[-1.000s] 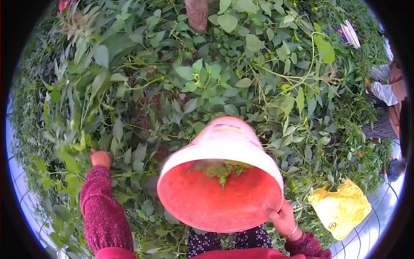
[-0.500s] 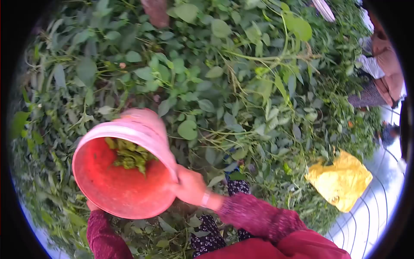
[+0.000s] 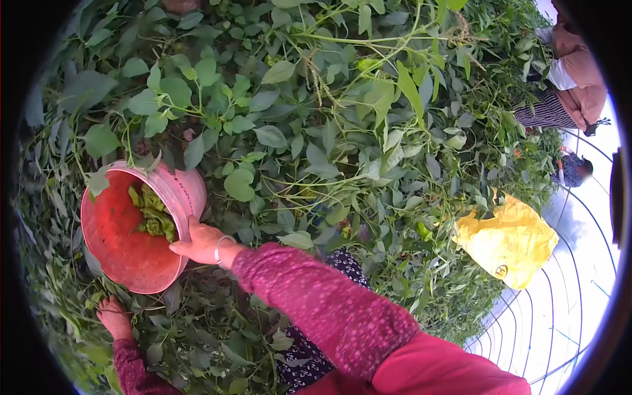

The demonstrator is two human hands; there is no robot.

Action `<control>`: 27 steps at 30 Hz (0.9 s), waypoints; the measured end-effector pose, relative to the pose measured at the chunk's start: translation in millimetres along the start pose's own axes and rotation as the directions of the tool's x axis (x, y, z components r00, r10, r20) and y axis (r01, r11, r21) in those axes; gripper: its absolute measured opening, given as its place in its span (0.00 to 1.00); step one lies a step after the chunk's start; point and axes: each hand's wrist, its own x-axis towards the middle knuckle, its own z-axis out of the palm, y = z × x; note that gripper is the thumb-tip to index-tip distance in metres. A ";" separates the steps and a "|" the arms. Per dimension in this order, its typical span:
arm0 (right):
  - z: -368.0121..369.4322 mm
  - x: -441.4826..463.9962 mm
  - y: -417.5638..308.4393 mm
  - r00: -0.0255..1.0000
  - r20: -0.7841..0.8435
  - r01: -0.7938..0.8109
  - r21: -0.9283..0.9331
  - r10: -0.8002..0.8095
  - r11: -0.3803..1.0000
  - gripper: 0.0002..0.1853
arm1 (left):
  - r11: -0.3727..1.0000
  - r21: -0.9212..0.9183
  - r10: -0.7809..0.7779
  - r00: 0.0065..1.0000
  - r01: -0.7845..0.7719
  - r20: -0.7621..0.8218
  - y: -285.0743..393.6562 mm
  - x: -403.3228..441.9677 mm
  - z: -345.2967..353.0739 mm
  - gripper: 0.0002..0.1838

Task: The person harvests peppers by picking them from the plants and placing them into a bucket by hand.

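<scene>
A red bucket (image 3: 141, 276) lies tilted at the left among the plants, its mouth toward me. Several green peppers (image 3: 155, 214) rest inside against its wall. The rim is held by my right hand (image 3: 199, 243), which wears a bracelet. Below the bucket, at the lower left, my left hand (image 3: 115, 317) is in the foliage with its fingers curled at a green pepper (image 3: 95, 301); leaves hide part of the contact.
Dense leafy plants (image 3: 276, 138) surround my legs. A yellow sack (image 3: 507, 240) lies on the plants at the right. A person (image 3: 576, 72) bends at the upper right, and another person (image 3: 571, 170) is farther off beside the curved frame.
The bucket and my right hand have swung from the centre to the far left. My left hand, hidden partly behind the bucket half a second ago, now shows lower left. The view has shifted.
</scene>
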 end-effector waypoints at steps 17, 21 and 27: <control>-187.9 -117.7 216.5 0.950 0.028 -0.160 -0.812 0.312 0.561 0.27 | 0.934 -0.004 0.357 0.932 -0.358 0.066 57.8 -86.7 -81.2 0.21; -187.0 -137.0 194.5 0.949 0.009 -0.186 -0.793 0.316 0.580 0.30 | 0.670 -0.458 0.610 0.785 -0.584 -0.109 146.5 -84.5 -175.5 0.15; -199.4 -159.3 189.7 0.965 0.072 -0.096 -0.795 0.250 0.598 0.31 | 0.051 -0.707 0.603 0.586 -0.706 -0.541 347.6 -22.3 -208.2 0.16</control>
